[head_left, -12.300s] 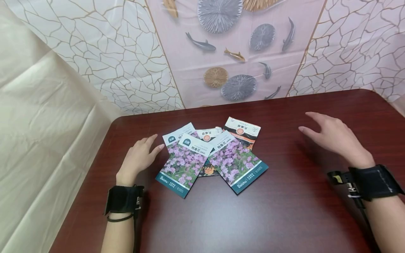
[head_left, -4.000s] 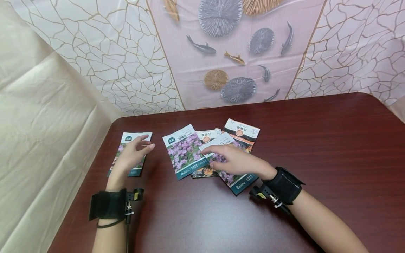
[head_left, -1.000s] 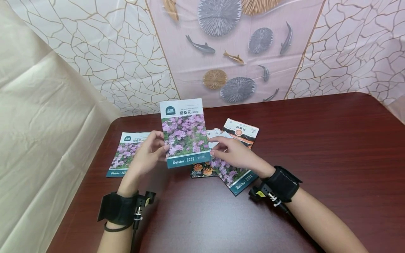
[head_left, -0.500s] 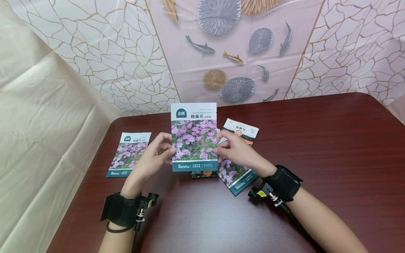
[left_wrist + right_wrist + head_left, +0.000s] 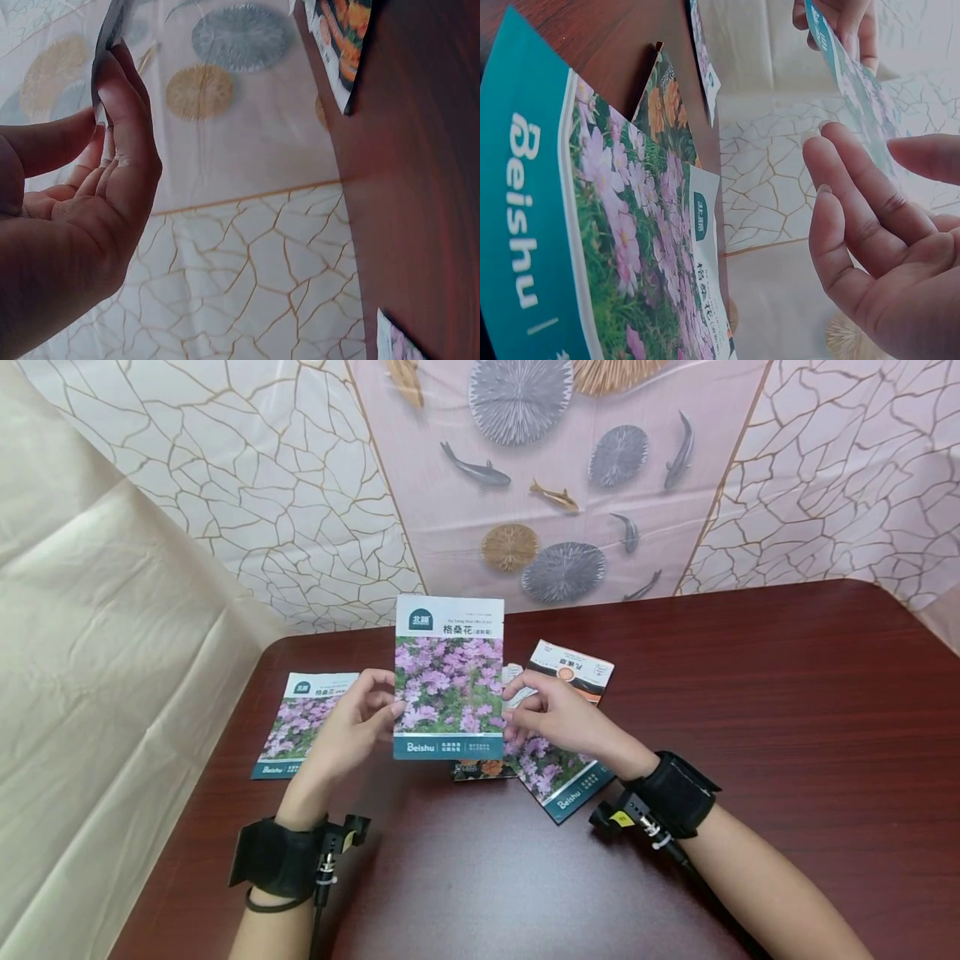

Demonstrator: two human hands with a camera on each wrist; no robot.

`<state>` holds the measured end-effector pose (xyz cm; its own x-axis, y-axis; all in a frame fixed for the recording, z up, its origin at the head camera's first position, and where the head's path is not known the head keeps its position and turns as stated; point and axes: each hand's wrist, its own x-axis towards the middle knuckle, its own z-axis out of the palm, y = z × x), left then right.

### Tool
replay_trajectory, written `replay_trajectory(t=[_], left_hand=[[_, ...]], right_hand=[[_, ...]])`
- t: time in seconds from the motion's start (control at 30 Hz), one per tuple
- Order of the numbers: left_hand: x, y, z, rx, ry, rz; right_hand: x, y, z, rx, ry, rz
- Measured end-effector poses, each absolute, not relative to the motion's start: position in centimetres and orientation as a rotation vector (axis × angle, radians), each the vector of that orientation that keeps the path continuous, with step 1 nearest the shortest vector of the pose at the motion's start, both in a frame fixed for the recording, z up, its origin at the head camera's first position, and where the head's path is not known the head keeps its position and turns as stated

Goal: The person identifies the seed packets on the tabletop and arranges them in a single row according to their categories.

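On my feed the left hand (image 5: pixel 347 725) had a firm pinch, thumb in front and fingers behind, on the left edge of the held packet (image 5: pixel 448 685). The right hand (image 5: pixel 558 720) was by the opposite edge, thumb and fingers parted, fingers lightly bent; I couldn't tell if it touched.

Held packet: raised off the table, between the hands, in front of the pile. Printed face to the head camera, white title end up, teal "Beishu" band down, long axis running up and down. My left wrist view got it nearly edge-on. It was a flat pouch; contents hidden.

Behind and below the right hand I logged a second pink-flower packet (image 5: pixel 553 777), long axis slanted, band end toward the person and to the right. It overlapped a marigold packet (image 5: pixel 588 667), white end toward the wall. Another orange-flower packet (image 5: pixel 483 770) showed mostly just its lower edge under the held one. Left of the pile, a pink-flower packet (image 5: pixel 288 727) lay flat, title end wallward, partly covered by the left hand. Insides out of sight on all four.

Further out: black cuffs (image 5: pixel 675 793) on both wrists, dark red table (image 5: pixel 465 868), patterned wall cloth (image 5: pixel 300 485).
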<state>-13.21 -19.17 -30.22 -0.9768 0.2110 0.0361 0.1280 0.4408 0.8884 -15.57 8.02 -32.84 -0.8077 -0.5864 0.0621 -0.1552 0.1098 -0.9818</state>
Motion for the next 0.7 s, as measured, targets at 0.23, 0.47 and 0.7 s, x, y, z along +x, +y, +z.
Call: replay_trajectory(t=[0.23,0.47,0.7], left_hand=[[-13.0,-20.5,-29.3,0.202,2.751,1.527],[-14.4,-23.8,-31.2,0.040,2.781,1.565],[-16.7,-27.4,-34.9,-0.156,2.898,1.352]], right_hand=[[-15.6,8.1,-32.6,-0.720,2.092,-1.744],[-15.7,8.2,-32.5,-0.758,2.192,-1.707],[-15.7,8.2,-32.5,-0.781,2.223,-1.675]])
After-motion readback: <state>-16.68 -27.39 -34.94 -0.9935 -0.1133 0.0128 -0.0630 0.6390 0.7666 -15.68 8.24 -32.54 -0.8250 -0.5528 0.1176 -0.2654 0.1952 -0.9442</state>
